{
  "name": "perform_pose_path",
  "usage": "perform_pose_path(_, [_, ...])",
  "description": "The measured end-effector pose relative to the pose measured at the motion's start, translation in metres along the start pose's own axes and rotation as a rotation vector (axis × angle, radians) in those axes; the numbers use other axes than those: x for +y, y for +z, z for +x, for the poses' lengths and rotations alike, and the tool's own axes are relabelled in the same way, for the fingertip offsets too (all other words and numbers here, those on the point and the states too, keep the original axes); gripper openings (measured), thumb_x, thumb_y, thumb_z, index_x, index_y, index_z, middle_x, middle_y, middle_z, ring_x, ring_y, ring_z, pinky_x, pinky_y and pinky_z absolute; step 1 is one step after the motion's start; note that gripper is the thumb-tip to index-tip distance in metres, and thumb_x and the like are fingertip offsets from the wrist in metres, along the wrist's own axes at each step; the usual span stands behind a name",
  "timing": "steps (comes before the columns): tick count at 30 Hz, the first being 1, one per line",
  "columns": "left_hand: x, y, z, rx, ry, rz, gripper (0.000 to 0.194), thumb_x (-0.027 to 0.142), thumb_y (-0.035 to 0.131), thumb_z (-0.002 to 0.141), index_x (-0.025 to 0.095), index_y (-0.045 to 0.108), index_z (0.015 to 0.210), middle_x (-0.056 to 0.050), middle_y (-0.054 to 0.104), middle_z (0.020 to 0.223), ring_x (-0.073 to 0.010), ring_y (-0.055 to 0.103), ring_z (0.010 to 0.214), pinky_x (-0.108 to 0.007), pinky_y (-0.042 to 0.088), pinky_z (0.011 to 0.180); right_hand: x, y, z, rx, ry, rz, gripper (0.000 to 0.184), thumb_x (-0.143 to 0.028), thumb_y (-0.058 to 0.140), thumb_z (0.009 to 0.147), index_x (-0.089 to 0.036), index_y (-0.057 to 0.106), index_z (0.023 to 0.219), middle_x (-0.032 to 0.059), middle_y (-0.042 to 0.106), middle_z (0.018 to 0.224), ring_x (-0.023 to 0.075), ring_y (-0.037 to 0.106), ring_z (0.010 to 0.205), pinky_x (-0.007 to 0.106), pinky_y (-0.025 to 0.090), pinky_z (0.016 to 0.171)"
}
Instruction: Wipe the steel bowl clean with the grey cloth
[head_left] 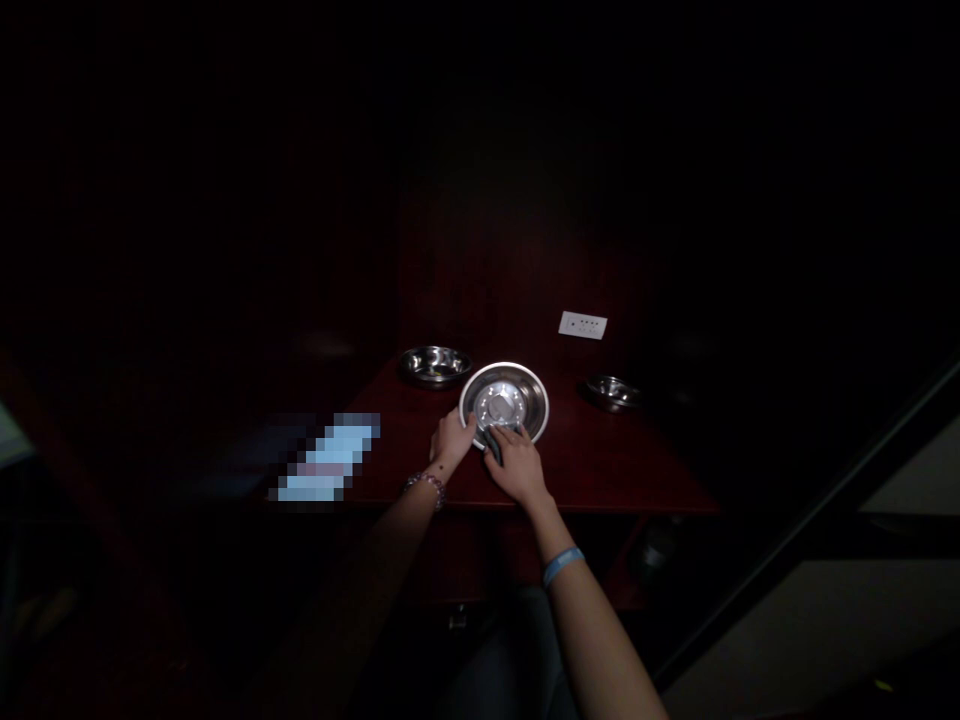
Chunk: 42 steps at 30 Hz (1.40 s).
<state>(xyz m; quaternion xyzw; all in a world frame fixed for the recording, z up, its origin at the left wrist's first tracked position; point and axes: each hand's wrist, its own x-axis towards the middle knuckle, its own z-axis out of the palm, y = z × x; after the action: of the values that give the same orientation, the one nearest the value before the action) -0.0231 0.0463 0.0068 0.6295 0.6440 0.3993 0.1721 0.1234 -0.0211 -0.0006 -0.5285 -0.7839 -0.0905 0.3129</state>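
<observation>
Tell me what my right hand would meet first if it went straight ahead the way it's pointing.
Probably the inside of the middle metal bowl: your right hand points into it over the near rim, though depth is hard to judge.

The head-worn view looks forward and down across the red desk (607, 465), fairly near

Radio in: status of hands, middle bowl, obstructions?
Left hand gripping middle bowl; right hand at its near side. Bowl tilted toward camera. No obstruction visible.
</observation>
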Motion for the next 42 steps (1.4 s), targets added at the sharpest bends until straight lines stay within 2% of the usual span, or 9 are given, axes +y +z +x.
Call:
perform_pose_path(8, [0.0012,-0.0001,-0.0009,0.001,-0.002,0.001,0.036,0.039,0.045,0.093,0.02,0.066,0.116,-0.01,0.073,0.108,-0.0225,0.068,0.1,-0.027,0.051,0.081,0.0005,-0.0004,0.0005,-0.073,-0.076,0.061,0.055,-0.034,0.047,0.092,-0.015,0.045,0.143,0.0115,0.054,0.143,0.0201,0.05,0.134,0.04,0.026,0.12])
perform_pose_path(14, [0.0012,-0.0007,-0.0012,0.002,0.008,-0.012,0.037,0.04,0.046,0.092,0.02,0.066,0.115,-0.011,0.073,0.109,-0.0242,0.069,0.099,-0.029,0.051,0.08,-0.0012,-0.002,-0.0004,-0.06,-0.034,0.058,0.049,-0.03,0.046,0.092,-0.019,0.049,0.14,0.0095,0.057,0.141,0.0192,0.052,0.13,0.041,0.022,0.121])
perform_pose_path(22, [0.0026,-0.0011,-0.0005,0.001,-0.008,-0.005,0.036,0.038,0.047,0.091,0.019,0.066,0.114,-0.011,0.073,0.108,-0.0224,0.068,0.099,-0.026,0.05,0.079,-0.0034,-0.0046,-0.0018,-0.058,0.007,0.064,0.048,-0.031,0.048,0.091,-0.022,0.05,0.138,0.0079,0.059,0.138,0.0198,0.054,0.128,0.044,0.014,0.122])
perform_pose_path(36, [0.0013,-0.0008,0.0001,-0.006,0.0,-0.011,0.036,0.039,0.047,0.092,0.018,0.066,0.115,-0.012,0.073,0.109,-0.0235,0.068,0.101,-0.027,0.049,0.08,-0.0057,-0.0042,-0.0019,-0.01,0.063,0.057,0.041,-0.032,0.048,0.091,-0.023,0.057,0.131,0.0066,0.064,0.133,0.0204,0.057,0.123,0.045,0.012,0.121])
perform_pose_path(42, [-0.0044,0.003,0.0011,0.012,0.002,-0.014,0.036,0.04,0.048,0.092,0.019,0.067,0.114,-0.011,0.074,0.106,-0.023,0.069,0.095,-0.027,0.05,0.077,-0.0063,-0.0043,-0.0025,-0.007,0.055,0.066,0.042,-0.032,0.047,0.092,-0.024,0.056,0.132,0.006,0.064,0.133,0.0207,0.057,0.123,0.046,0.015,0.121])
